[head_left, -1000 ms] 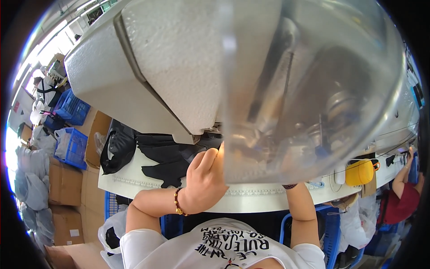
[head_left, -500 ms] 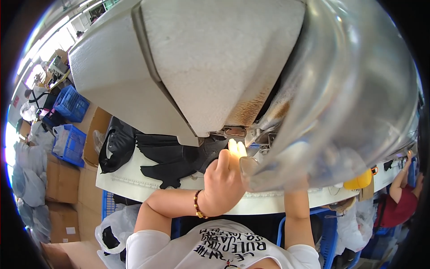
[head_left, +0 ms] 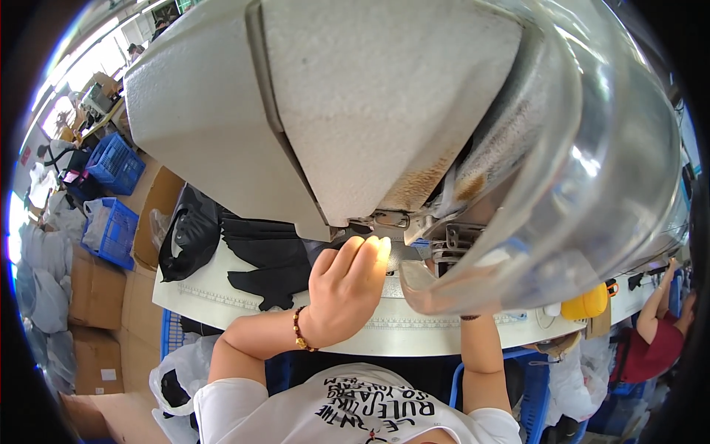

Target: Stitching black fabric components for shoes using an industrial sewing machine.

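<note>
My left hand (head_left: 346,285), with a beaded bracelet at the wrist, is by the sewing area under the beige sewing machine head (head_left: 370,96). Its fingers are pressed together and bent over the right end of a black cut piece (head_left: 274,285); the thumb is hidden below. More black strips (head_left: 255,237) fan out to the left on the white tabletop (head_left: 355,340). A bright light falls on my fingertips beside the metal presser parts (head_left: 388,220). My right forearm (head_left: 484,351) reaches up behind a clear plastic cover (head_left: 592,170), which hides my right hand.
A glossy black item (head_left: 190,237) lies at the table's left end. Blue crates (head_left: 111,235), cartons (head_left: 96,288) and plastic bags (head_left: 181,374) stand at the left. A yellow object (head_left: 584,302) sits at the right edge, near another person in dark red (head_left: 651,344).
My left hand has shifted left, away from the clear cover, and the black material by the presser parts has moved left with it. More metal parts show behind the cover.
</note>
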Available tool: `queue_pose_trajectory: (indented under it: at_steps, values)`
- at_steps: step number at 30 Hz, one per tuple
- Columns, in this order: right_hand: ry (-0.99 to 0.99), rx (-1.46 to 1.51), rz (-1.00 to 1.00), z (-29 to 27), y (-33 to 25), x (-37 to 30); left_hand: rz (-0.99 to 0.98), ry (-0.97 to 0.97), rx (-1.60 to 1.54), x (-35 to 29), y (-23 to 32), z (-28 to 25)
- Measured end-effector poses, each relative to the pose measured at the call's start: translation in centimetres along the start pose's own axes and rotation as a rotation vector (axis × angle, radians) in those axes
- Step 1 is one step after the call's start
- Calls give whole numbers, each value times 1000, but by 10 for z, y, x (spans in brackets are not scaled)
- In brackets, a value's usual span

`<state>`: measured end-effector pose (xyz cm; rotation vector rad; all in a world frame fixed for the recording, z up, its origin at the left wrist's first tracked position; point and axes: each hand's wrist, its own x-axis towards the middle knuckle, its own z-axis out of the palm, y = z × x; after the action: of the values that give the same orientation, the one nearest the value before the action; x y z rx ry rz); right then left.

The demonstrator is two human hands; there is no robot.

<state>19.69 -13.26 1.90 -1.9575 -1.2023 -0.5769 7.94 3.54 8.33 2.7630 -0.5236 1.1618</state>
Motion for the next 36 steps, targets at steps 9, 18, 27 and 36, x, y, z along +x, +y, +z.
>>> queue_pose_trajectory:
  at_steps: [9, 18, 27, 36]
  values:
    - [-90, -550, -104, 10, -24, -39, -28, -13, 54, -2, -7, -4]
    - [-46, -259, -61, 16, -42, -47, 27, 122, -56, 0, -2, 11]
    - [-292, -206, 16, 18, -44, -52, 102, 10, -140, 3, -15, 1]
    - [-206, 120, 37, -29, -8, 5, 143, 65, -151, 0, -23, 7]
